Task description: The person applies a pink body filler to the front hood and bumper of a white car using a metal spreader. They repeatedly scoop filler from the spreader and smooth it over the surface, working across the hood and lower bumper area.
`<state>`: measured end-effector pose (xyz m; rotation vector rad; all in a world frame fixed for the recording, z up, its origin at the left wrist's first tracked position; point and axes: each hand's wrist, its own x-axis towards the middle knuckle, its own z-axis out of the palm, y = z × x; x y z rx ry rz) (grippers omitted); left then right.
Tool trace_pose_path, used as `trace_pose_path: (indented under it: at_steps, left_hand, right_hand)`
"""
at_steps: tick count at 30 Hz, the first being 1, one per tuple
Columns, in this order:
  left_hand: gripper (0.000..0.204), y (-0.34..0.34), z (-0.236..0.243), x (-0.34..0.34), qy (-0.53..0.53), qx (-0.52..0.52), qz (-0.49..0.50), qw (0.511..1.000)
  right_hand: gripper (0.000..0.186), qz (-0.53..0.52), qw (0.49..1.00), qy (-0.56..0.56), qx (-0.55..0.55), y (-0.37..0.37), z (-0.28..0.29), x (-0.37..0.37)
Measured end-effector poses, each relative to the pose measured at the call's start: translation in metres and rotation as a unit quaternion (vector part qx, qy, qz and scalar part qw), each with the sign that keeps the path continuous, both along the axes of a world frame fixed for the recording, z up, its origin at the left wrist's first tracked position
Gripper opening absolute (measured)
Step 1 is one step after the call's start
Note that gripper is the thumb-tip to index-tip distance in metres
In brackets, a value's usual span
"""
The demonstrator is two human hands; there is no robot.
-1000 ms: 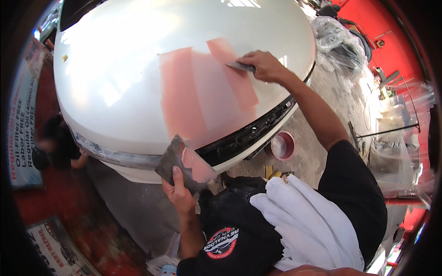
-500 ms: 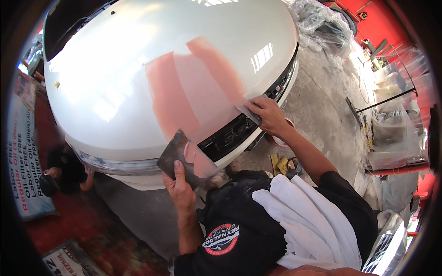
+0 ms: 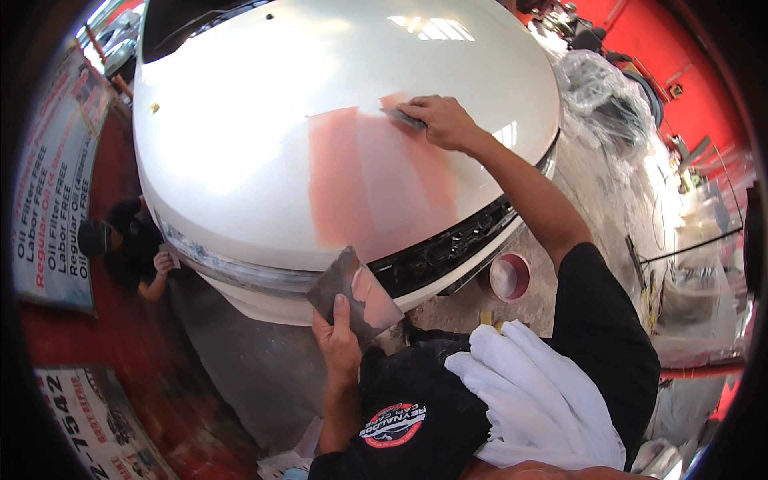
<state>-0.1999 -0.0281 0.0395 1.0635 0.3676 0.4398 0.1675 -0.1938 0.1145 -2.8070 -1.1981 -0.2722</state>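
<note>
A white car hood (image 3: 256,224) spreads in front of me, with broad bands of pink filler (image 3: 340,176) on its front part. My right hand (image 3: 444,122) grips a thin putty spreader (image 3: 402,118) and presses it on the hood at the far end of the right band. Low at the car's front edge, my left hand (image 3: 338,340) holds a dark, flat mixing plate (image 3: 330,290) with its thumb on top. A smear of pink putty (image 3: 370,294) lies on that plate, which is tilted. The black grille (image 3: 448,250) runs between the hood and the bumper.
At the left, a co-worker (image 3: 132,248) in dark clothes crouches by the car's corner. A pink-rimmed round tub (image 3: 510,278) stands on the concrete floor. A white cloth (image 3: 536,392) hangs over my shirt. Crumpled plastic sheeting (image 3: 608,96) lies at the far right.
My right hand has moved the spreader from the hood's front edge up to the far end of the right band. The left hand still holds the plate. My view has shifted.
</note>
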Motion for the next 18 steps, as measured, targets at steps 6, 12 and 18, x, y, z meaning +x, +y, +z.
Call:
trace_pose_path:
  at_steps: [6, 12, 18]
  left_hand:
    - [0.032, -0.008, -0.026, -0.027, 0.040, -0.042, 0.069, 0.996]
    - [0.033, 0.006, -0.019, -0.021, 0.049, -0.030, 0.084, 0.995]
    - [0.032, 0.016, -0.009, -0.001, 0.027, -0.024, 0.029, 0.999]
  right_hand:
    - [0.060, -0.002, 0.999, 0.022, -0.028, 0.026, -0.007, 0.052]
    - [0.058, -0.015, 0.995, 0.085, -0.060, 0.031, 0.011, 0.041]
    - [0.046, 0.024, 0.999, 0.041, 0.002, -0.035, -0.036, -0.028]
